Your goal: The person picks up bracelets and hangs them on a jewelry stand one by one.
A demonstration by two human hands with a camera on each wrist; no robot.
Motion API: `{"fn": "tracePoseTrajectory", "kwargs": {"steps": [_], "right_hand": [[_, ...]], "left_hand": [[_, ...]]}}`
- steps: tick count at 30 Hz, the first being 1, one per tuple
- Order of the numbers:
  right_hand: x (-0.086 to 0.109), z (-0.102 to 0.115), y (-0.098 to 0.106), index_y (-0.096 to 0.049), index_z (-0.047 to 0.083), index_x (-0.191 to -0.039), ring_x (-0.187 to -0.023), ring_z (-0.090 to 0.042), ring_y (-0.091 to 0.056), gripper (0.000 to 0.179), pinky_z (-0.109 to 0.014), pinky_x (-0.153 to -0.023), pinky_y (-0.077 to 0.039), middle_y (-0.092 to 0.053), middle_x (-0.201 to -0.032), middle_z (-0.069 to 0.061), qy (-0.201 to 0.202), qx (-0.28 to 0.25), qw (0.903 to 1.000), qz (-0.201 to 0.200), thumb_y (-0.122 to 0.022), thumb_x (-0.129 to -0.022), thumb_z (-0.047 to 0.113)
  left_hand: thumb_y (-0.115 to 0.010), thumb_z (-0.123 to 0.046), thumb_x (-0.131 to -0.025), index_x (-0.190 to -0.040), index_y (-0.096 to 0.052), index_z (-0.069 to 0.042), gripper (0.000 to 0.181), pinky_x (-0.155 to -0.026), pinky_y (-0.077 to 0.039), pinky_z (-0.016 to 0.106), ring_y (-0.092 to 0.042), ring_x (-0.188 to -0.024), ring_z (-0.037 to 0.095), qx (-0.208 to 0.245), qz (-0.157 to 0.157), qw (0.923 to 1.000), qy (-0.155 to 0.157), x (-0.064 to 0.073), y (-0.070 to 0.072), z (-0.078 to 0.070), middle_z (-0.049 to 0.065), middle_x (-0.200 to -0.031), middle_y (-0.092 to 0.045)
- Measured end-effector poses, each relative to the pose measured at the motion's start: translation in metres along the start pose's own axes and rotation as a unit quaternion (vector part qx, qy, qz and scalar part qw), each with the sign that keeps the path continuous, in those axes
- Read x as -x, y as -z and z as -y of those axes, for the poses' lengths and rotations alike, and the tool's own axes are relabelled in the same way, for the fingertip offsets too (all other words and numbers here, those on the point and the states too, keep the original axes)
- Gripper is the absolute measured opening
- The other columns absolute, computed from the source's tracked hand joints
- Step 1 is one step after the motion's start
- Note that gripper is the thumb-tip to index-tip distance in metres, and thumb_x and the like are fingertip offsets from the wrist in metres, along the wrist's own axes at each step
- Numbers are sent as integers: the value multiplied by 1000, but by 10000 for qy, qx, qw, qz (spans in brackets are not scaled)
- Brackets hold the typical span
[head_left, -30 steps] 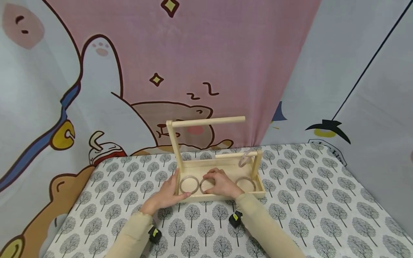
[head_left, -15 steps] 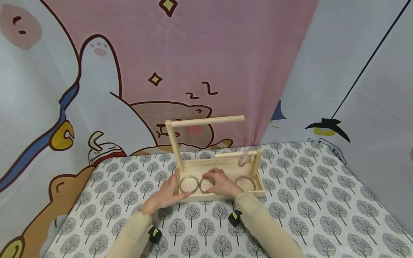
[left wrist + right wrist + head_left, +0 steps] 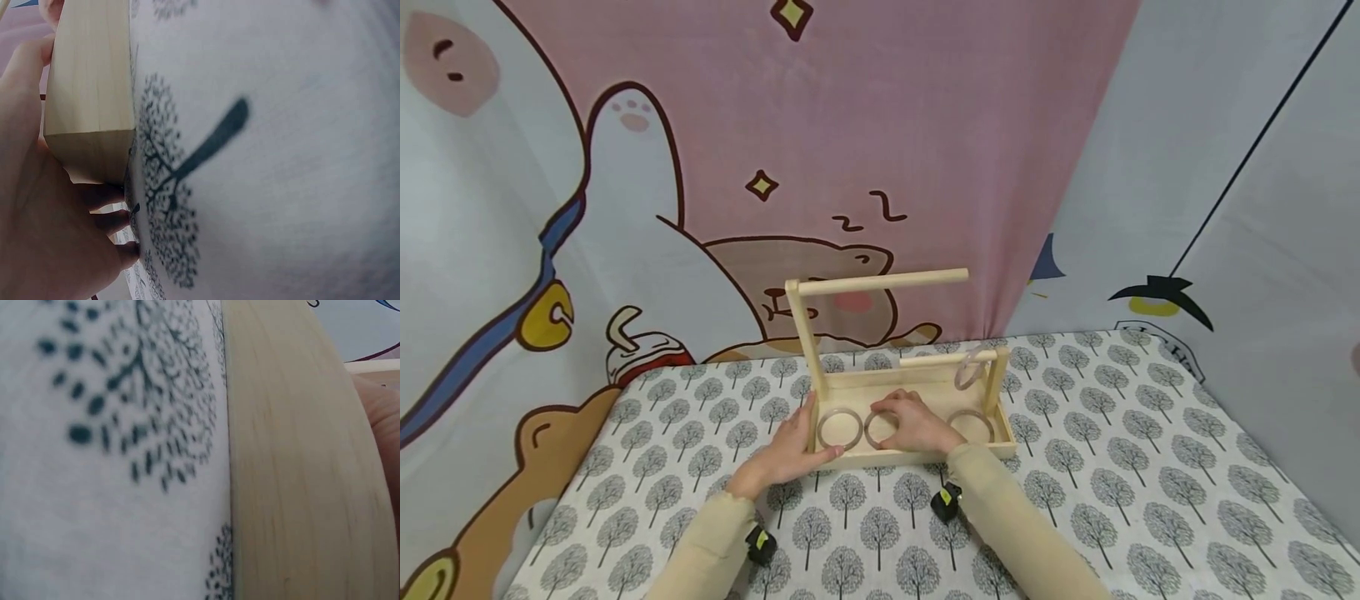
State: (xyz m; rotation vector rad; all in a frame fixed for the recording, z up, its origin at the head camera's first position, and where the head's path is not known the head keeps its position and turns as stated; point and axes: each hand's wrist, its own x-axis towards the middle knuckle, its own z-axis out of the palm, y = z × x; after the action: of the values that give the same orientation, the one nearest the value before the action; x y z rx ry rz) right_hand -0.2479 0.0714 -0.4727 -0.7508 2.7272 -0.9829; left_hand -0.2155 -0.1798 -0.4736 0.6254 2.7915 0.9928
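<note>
A pale wooden stand point(image 3: 917, 458) has a shallow tray base, with a tall post and long bar at left and a shorter post and bar at right. My left hand point(image 3: 784, 454) holds its front left corner, fingers along the end wall and thumb over the front edge. Inside the tray, my right hand point(image 3: 917, 427) grips the middle greyish bangle point(image 3: 868, 433), fingertips at the far rim and thumb at the near one. Another bangle point(image 3: 820, 432) lies flat to its left, and a third bangle point(image 3: 992, 432) to its right, partly behind the hand.
From the short lower bar point(image 3: 925, 362) hangs a bangle point(image 3: 959, 379), near the right post. The upper bar point(image 3: 883, 282) carries nothing. A tree-print cloth point(image 3: 1120, 500) covers the table, and a cartoon curtain point(image 3: 970, 167) hangs close behind the stand.
</note>
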Motion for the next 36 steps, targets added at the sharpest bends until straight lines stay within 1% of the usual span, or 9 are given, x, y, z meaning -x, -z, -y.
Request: {"fn": "tracePoseTrajectory", "kwargs": {"steps": [3,7,12,16,22,25,28,31,36], "right_hand": [[0,-1,0,-61,6,-129,-115,-30,-44,67,-48,-100,-39,-52,-126,-13,15,-43,10000,47,-85,-68,18],[0,-3,1,-60,4,-130,-113,-28,-44,69,-48,-99,-39,-52,-126,-13,222,-243,9995,9,-83,-67,19],[2,1,3,-57,3,-132,-116,-28,-44,70,-50,-99,-39,-50,-130,-14,510,-749,9959,-52,-83,-69,20],[3,5,5,-55,3,-133,-117,-32,-46,70,-52,-98,-41,-47,-133,-15,605,-1089,9922,-82,-83,-71,20],[3,7,3,-56,2,-132,-116,-33,-48,67,-47,-98,-43,-48,-130,-14,729,-1254,9893,-143,-83,-72,16],[3,9,2,-56,2,-131,-115,-33,-48,65,-46,-97,-45,-49,-128,-12,808,-1363,9872,-183,-83,-73,14],[4,11,2,-55,4,-133,-113,-34,-50,66,-45,-95,-46,-50,-128,-10,856,-1365,9867,-204,-82,-73,12],[4,14,2,-54,6,-135,-112,-33,-51,67,-43,-94,-47,-49,-128,-9,929,-1346,9863,-236,-81,-74,11],[5,19,3,-56,10,-133,-111,-34,-52,64,-44,-90,-49,-49,-127,-10,1054,-1396,9842,-264,-80,-74,9]], "left_hand": [[-66,-47,-88,-150,-1,10,107,-105,-24,66,-28,-132,53,-39,2,10000,17,0,-1,1,36,-149,-20],[-66,-49,-87,-150,0,9,108,-107,-20,65,-24,-135,51,-49,61,9999,84,1,-1,0,34,-151,-18],[-64,-50,-87,-151,3,7,108,-109,-15,63,-21,-138,47,-99,104,9998,104,1,-2,1,32,-152,-16],[-66,-49,-87,-150,2,8,109,-107,-17,66,-23,-136,50,-30,32,10000,47,1,-2,2,33,-152,-17],[-65,-51,-87,-151,3,7,109,-107,-16,67,-20,-137,49,-59,75,9999,73,2,-1,1,32,-152,-15],[-64,-53,-87,-151,4,6,110,-106,-18,67,-22,-136,50,-139,65,9999,59,2,-1,2,31,-153,-16],[-64,-53,-87,-151,3,6,110,-105,-21,67,-24,-135,51,-231,37,9997,30,1,-1,3,31,-152,-17],[-64,-53,-87,-151,2,7,110,-106,-20,66,-24,-135,51,-262,22,9997,8,0,-1,4,32,-152,-18],[-65,-53,-87,-150,3,7,110,-106,-20,67,-23,-135,51,-238,17,9997,-15,0,-1,3,32,-151,-18]]}}
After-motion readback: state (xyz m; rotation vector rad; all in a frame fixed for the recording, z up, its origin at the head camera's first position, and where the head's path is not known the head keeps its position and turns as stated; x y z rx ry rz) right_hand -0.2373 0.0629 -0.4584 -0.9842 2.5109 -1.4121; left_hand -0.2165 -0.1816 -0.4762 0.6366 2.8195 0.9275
